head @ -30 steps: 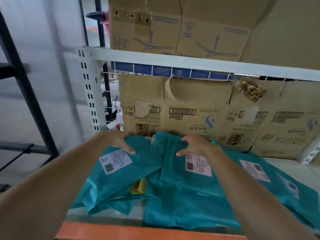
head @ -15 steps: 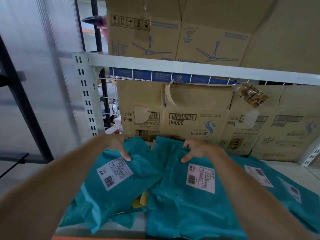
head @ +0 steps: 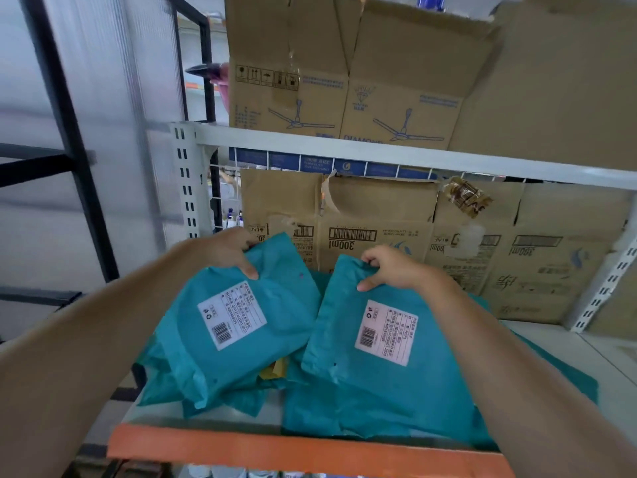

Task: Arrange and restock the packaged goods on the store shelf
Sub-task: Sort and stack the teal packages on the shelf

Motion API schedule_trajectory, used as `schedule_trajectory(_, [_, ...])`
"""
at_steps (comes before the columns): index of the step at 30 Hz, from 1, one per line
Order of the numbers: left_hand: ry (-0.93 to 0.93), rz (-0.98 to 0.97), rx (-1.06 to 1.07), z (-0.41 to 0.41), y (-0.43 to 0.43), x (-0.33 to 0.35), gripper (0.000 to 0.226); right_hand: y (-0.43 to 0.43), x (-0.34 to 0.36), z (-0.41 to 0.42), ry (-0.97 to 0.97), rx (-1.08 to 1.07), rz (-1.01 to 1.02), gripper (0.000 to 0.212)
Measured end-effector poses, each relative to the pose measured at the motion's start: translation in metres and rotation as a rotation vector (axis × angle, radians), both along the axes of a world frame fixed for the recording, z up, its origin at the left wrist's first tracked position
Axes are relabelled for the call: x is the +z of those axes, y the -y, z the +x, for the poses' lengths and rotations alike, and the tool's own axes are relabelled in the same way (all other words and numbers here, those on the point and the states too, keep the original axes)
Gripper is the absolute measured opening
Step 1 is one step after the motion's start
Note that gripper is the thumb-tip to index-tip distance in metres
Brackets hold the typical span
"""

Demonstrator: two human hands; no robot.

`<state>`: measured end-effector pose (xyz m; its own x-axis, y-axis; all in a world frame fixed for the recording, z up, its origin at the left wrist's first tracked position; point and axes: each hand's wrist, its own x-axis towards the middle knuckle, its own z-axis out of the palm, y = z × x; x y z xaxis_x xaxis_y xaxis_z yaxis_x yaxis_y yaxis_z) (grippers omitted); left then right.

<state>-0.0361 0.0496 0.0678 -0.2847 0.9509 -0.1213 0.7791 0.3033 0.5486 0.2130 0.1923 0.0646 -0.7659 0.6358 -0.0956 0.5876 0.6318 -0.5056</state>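
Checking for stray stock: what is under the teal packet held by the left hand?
Under the left packet lie more teal packets and a yellow corner; what lies deeper is covered.

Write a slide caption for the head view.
Left hand grips the left teal packet, right hand the right teal packet, over the shelf.

Head camera looks forward and down, close over the shelf (head: 303,446).

left hand (head: 224,251) raised left packet (head: 238,339), right hand (head: 391,269) raised right packet (head: 382,370), packets apart
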Motion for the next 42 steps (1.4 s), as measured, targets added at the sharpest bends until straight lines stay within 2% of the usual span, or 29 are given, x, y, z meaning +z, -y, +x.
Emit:
schedule_trajectory(5, [0.025, 0.109, -0.011, 0.021, 0.029, 0.014, 0.050, 0.031, 0.011, 0.016, -0.085, -0.016, 0.129, 0.036])
schedule_trajectory(9, [0.004, 0.197, -0.042, 0.035, 0.054, 0.016, 0.040, 0.065, 0.016, 0.037, -0.090, -0.074, 0.224, 0.021])
schedule_trajectory(15, [-0.132, 0.255, -0.119, 0.054, 0.086, 0.025, 0.039, 0.121, 0.023, 0.074, -0.047, -0.198, 0.399, 0.025])
schedule_trajectory(18, [-0.203, 0.249, -0.190, 0.073, 0.092, 0.029, 0.039, 0.144, 0.025, 0.095, -0.017, -0.231, 0.440, 0.032])
schedule_trajectory(22, [-0.295, 0.228, -0.292, 0.108, 0.090, 0.031, 0.043, 0.160, 0.022, 0.129, 0.008, -0.284, 0.447, 0.027])
schedule_trajectory(26, [-0.386, 0.237, -0.345, 0.150, 0.077, 0.039, 0.039, 0.159, 0.019, 0.167, 0.021, -0.328, 0.463, 0.026])
schedule_trajectory(30, [-0.366, 0.226, -0.389, 0.195, 0.056, 0.040, 0.035, 0.146, 0.014, 0.209, 0.035, -0.364, 0.470, 0.037])
schedule_trajectory(37, [-0.360, 0.225, -0.378, 0.281, 0.015, 0.035, 0.040, 0.105, 0.010, 0.292, 0.008, -0.370, 0.476, 0.031])
schedule_trajectory(42, [-0.324, 0.251, -0.348, 0.335, -0.010, 0.022, 0.036, 0.075, 0.007, 0.346, -0.013, -0.360, 0.490, 0.035])
